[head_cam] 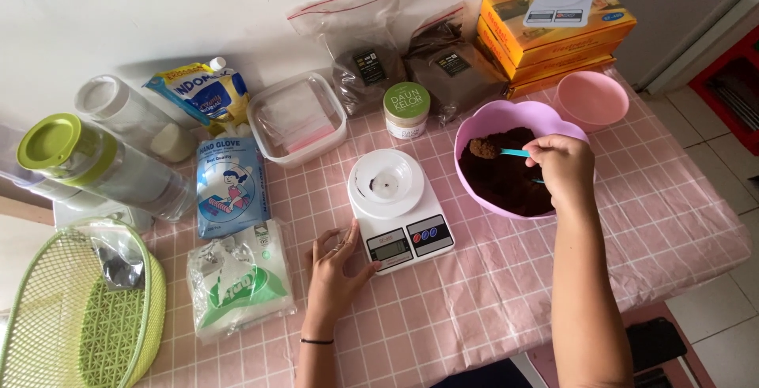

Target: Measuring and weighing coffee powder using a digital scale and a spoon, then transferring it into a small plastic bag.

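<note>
Left hand [336, 265] lies flat, fingers spread; right hand [560, 168] is raised, fingers curled in a pinch.

Both forearms are bare, with a thin dark band, perhaps a hair tie, [316, 341] on the left wrist.

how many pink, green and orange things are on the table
Pink: 2, a large bowl of brown powder and a small bowl
Green: 2, a mesh basket and a bottle lid
Orange: 3 stacked scale boxes
Total: 7
</note>
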